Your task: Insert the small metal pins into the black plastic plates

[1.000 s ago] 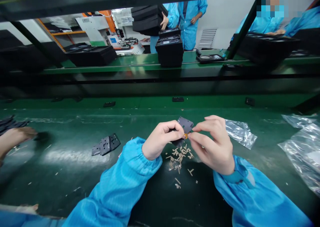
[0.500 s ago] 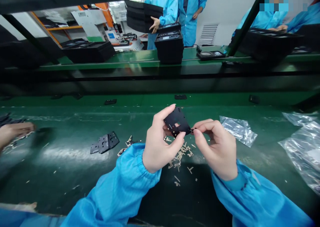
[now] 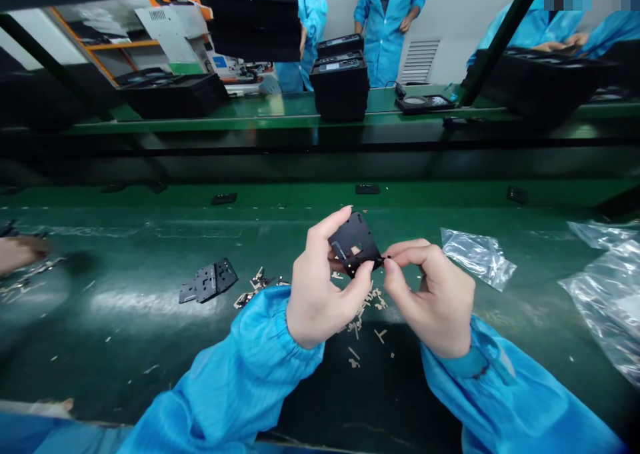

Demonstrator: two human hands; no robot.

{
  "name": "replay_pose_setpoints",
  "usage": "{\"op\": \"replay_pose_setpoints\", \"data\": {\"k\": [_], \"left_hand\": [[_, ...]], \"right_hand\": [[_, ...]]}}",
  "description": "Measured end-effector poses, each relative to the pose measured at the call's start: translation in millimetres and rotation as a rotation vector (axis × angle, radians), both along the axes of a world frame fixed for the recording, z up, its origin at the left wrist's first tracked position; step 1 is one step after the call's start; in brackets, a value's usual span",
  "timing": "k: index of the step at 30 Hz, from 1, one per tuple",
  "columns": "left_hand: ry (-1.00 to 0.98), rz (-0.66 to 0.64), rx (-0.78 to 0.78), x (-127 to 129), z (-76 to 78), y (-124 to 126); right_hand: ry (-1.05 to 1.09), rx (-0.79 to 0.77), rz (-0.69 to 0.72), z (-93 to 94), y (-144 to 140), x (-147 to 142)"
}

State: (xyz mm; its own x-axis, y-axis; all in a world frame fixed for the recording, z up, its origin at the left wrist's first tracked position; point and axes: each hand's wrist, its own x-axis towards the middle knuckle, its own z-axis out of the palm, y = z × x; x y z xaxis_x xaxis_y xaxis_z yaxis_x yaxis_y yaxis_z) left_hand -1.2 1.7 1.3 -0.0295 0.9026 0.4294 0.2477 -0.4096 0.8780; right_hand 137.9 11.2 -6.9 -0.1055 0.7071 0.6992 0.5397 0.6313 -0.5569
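One black plate, held above the desk.
I see left hand grip its edges, fingers part-spread; right hand pinches a dark bit at its corner, fingers nearly together. Pale scraps below.

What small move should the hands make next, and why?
Perhaps a gentle tug by the right hand: it pinches a small dark bit at the corner of the black plate, which the left hand grips. Whether the bit is attached, I can't tell.
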Motion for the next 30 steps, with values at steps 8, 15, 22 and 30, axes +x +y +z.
{"op": "replay_pose_setpoints", "data": {"k": [8,15,22,30], "left_hand": [[0.083,0.015,0.039,-2,0.4,1],[0.115,-0.011,0.087,-4,0.7,1],[0.102,-0.024,0.095,-5,2.2,1],[0.072,-0.032,0.061,-4,3.9,0]], "right_hand": [[0.04,-0.131,0.142,7.0,2,4],[0.175,-0.356,0.248,12.2,5,7],[0.215,-0.385,0.252,12.0,5,6],[0.225,-0.329,0.209,7.9,2,4]]}}
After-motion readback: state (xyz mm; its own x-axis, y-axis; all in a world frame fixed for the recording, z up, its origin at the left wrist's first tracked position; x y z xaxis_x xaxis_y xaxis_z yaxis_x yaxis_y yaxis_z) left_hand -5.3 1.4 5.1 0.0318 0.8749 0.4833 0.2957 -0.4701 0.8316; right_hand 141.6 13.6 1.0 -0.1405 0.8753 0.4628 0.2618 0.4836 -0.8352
